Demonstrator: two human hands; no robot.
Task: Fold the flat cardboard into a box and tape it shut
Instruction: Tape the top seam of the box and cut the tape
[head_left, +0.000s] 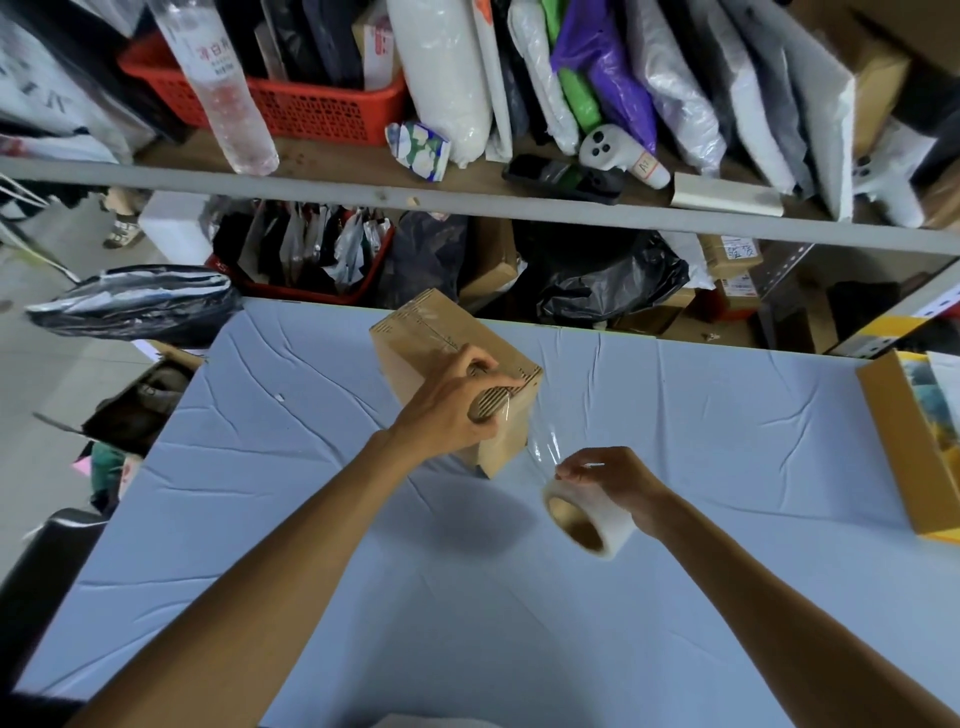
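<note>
A small brown cardboard box (415, 338), folded up, stands on the light blue table (363, 571) near its far edge. Clear tape runs along its top seam. My left hand (449, 408) grips a ridged tool with a dark blade, a box cutter by its look, at the box's near top edge, where the tape comes off. A stretch of clear tape (543, 447) spans from the box down to the tape roll (589, 517). My right hand (618, 486) holds that roll just right of the box, fingers pinching the tape.
An open yellow-and-brown carton (904, 447) lies at the table's right edge. Behind the table are shelves crowded with bags, a red basket (311, 109) and a water bottle (218, 88). Black bags (135, 301) sit at the far left corner.
</note>
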